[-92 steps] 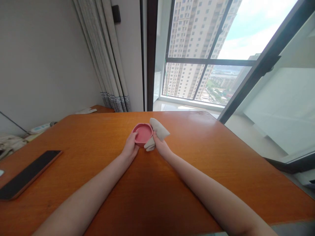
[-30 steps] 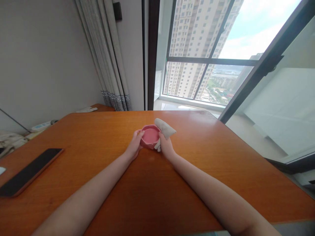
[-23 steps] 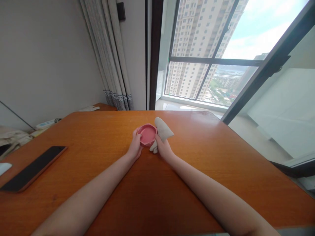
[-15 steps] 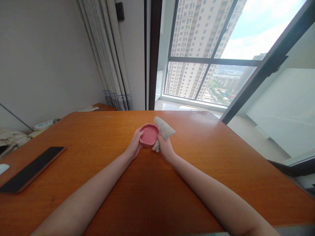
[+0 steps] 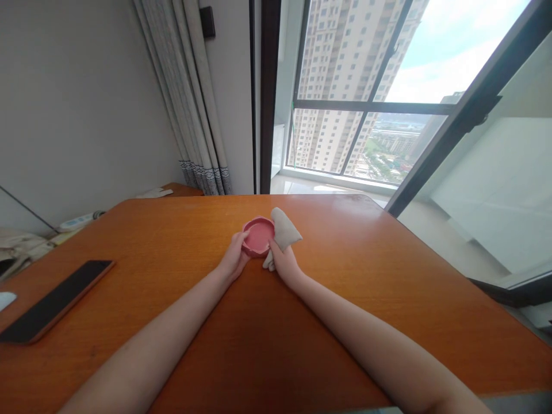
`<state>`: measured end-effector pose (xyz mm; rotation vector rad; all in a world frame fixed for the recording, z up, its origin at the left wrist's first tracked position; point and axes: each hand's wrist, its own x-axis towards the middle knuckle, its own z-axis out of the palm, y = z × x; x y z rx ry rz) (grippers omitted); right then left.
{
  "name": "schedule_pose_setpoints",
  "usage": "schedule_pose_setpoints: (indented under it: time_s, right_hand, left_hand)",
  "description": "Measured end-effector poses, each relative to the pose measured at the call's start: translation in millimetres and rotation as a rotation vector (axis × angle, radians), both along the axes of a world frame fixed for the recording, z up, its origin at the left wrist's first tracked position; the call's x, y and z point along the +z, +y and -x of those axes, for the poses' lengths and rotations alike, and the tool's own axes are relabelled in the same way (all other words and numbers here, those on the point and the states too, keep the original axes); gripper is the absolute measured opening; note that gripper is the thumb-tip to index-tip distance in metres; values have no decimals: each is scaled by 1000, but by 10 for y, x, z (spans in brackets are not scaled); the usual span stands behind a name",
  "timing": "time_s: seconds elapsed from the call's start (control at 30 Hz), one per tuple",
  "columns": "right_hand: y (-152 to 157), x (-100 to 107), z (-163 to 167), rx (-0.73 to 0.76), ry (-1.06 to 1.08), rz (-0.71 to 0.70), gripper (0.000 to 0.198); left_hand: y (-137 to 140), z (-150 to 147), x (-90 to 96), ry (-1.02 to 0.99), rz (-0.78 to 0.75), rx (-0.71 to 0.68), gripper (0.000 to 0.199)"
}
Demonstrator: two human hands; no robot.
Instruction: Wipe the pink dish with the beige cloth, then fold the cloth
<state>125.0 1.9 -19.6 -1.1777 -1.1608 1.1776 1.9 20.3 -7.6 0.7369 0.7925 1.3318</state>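
Note:
A shallow pink dish (image 5: 259,236) with a wavy rim is tilted toward me above the wooden table (image 5: 267,345). Its left side is gripped by my left hand (image 5: 234,256), thumb over the rim and the other fingers underneath. My right hand (image 5: 285,264) is closed on a pale grey cloth (image 5: 285,228), with the thumb at the dish's right edge. Part of the cloth sticks up beyond that hand, and a crumpled end hangs below it. The fingers behind the cloth are hidden.
On the left of the table lies a dark flat slab (image 5: 58,300) with an orange-brown edge, and a white object (image 5: 6,299) sits at the far left edge. A power strip (image 5: 80,221) is beyond the table. Behind stand a curtain (image 5: 190,103) and a large window (image 5: 366,106).
The dish, cloth and both hands have shifted slightly left. My right thumb has slid a little along the dish's right rim, and the cloth's upper part has moved with that hand.

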Motion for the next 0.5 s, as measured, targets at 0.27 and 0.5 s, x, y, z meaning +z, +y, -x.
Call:
schedule_pose_setpoints:
  time_s: [0.27, 0.5]
  right_hand:
    - [3, 132, -54, 47, 15, 13, 46]
    - [-19, 116, -9, 0, -13, 36, 43]
  left_hand:
    - [-22, -56, -20, -7, 37, 79, 29]
    - [-31, -36, 16, -43, -31, -6, 38]
